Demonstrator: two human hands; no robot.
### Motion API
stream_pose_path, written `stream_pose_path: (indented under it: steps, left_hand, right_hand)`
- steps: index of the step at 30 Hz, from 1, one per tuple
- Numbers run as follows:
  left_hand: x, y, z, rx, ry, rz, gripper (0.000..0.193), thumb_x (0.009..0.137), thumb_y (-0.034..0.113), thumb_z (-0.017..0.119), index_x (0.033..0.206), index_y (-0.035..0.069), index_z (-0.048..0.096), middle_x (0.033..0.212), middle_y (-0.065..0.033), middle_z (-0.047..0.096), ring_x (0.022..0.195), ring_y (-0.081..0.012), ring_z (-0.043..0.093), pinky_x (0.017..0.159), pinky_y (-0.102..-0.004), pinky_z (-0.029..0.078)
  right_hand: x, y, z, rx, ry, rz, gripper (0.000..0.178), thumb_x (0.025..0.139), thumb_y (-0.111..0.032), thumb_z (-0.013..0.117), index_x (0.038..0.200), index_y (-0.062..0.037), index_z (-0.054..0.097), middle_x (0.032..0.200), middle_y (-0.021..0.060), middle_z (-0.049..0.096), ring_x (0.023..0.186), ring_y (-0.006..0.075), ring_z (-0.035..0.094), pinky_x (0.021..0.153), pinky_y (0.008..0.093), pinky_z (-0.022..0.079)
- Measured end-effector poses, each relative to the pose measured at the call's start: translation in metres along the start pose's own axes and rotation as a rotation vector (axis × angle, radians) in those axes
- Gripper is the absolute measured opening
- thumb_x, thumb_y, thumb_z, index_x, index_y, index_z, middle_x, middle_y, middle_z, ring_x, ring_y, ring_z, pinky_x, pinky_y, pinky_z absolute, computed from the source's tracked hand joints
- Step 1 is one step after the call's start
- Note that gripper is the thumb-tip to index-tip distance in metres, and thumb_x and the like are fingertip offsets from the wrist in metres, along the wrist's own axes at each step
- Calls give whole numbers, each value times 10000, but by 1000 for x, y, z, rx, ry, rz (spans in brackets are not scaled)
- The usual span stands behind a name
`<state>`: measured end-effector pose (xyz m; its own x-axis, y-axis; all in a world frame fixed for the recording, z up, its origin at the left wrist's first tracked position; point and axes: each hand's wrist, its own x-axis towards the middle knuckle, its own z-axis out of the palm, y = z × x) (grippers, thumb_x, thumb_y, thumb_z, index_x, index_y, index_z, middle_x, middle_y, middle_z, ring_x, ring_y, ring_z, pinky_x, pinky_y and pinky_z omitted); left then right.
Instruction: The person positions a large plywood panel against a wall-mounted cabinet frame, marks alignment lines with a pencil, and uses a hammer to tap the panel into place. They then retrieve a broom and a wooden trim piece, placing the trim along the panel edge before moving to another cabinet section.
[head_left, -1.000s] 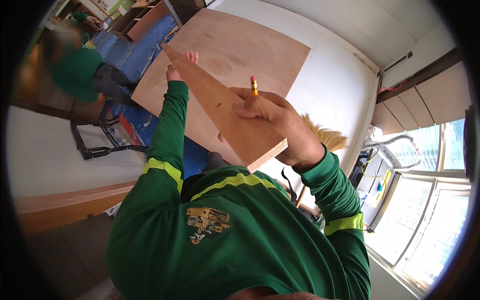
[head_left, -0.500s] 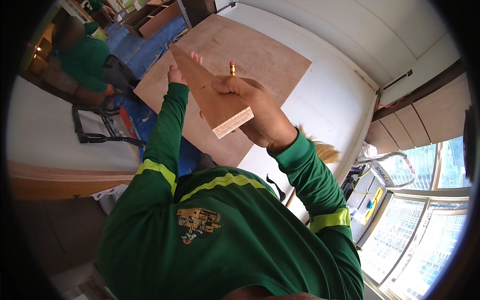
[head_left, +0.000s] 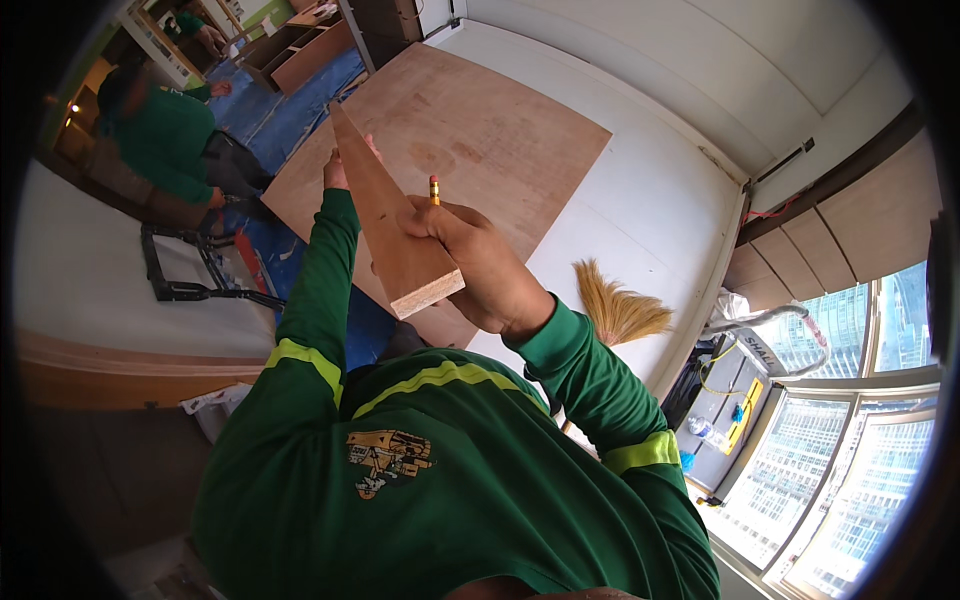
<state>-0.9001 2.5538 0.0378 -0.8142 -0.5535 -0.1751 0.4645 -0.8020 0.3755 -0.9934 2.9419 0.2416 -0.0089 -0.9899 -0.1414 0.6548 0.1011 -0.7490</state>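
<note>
A long, narrow wooden board (head_left: 385, 225) points away from me, its pale cut end nearest my chest. My right hand (head_left: 480, 262) is closed around the near part, thumb on the upper face. A yellow pencil (head_left: 434, 190) with its eraser end up sticks out of that same hand. Farther along, my left hand (head_left: 336, 172) holds the board from below, with fingertips showing past its right edge; most of that palm is hidden. Beneath the board lies a large plywood sheet (head_left: 510, 130).
A straw broom (head_left: 615, 305) lies right of my right forearm. At left are a black folding frame (head_left: 190, 270) and a co-worker in green (head_left: 165, 140). Blue covering (head_left: 290, 120) lies on the floor beyond. Windows (head_left: 800, 480) and a grey case (head_left: 725, 400) are at right.
The board's near end and my right hand have shifted left and closer to me. More of the broom now shows. The co-worker has raised one hand.
</note>
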Motion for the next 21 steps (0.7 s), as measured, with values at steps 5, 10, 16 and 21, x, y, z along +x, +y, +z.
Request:
stream_pose_path:
  steps: [5, 10, 16, 21]
  left_hand:
    - [-1, -3, 9, 109, 60, 81, 812, 1024, 683, 147, 1138, 17, 598, 891, -119, 616, 848, -296, 584, 766, -415, 513]
    - [7, 4, 14, 149, 109, 150, 779, 1038, 663, 141, 1042, 26, 589, 858, -118, 617, 778, -302, 584, 726, -431, 525]
    - [7, -11, 32, 221, 273, 315, 309, 1004, 327, 531, 1009, 19, 548, 931, -121, 588, 812, -219, 547, 716, -366, 481]
    - [16, -6, 25, 216, 240, 258, 416, 1021, 428, 473, 1028, 19, 554, 981, -117, 595, 828, -243, 548, 727, -393, 477]
  right_hand:
    - [-1, 5, 4, 121, -28, -9, 474, 1018, -276, 487, 1361, 52, 494, 1065, 161, 673, 838, 174, 670, 684, 302, 550]
    - [-2, 0, 10, 137, -75, -29, 472, 1025, -281, 458, 1341, 68, 494, 1000, 155, 695, 715, 126, 641, 509, 232, 493]
    - [4, 3, 10, 169, -43, -70, 480, 1033, -320, 424, 1312, 60, 509, 1001, 151, 701, 630, 92, 595, 474, 209, 464]
    - [1, -1, 14, 177, 1, -69, 459, 1034, -303, 415, 1302, 54, 523, 986, 145, 700, 599, 92, 568, 471, 206, 452]
